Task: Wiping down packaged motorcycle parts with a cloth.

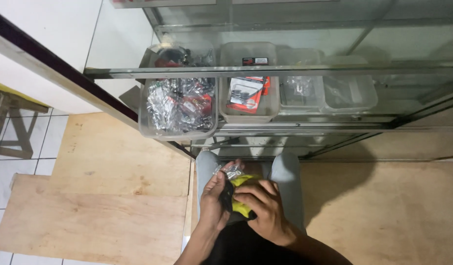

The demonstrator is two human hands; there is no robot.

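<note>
View from above, over my lap. My left hand (pixel 215 198) is curled narrow around the edge of a yellow-and-black item (pixel 242 196), its fingers pinching a small clear packet of shiny metal parts (pixel 230 171) at the top of that item. My right hand (pixel 263 208) lies flat over the item's near side, fingers spread across the yellow surface and touching it; whether it truly grips or only presses, I cannot tell. The item sits between both hands, resting on my knees, which are clad in grey trousers (pixel 290 176). Just beyond my fingertips stands a glass display cabinet (pixel 334 73) with a metal-framed shelf. Ahead of my left hand, on that shelf, is a clear plastic tub (pixel 177 105) heaped with similar shiny packets. Ahead and between the hands is a second clear tub (pixel 248 93) holding red-and-black carded packs. Further toward the right-hand side sit two more clear tubs (pixel 329 91), their contents too faint to identify. Below and to the left of my left hand lie plywood sheets (pixel 104 196) over a tiled floor (pixel 45 142).
</note>
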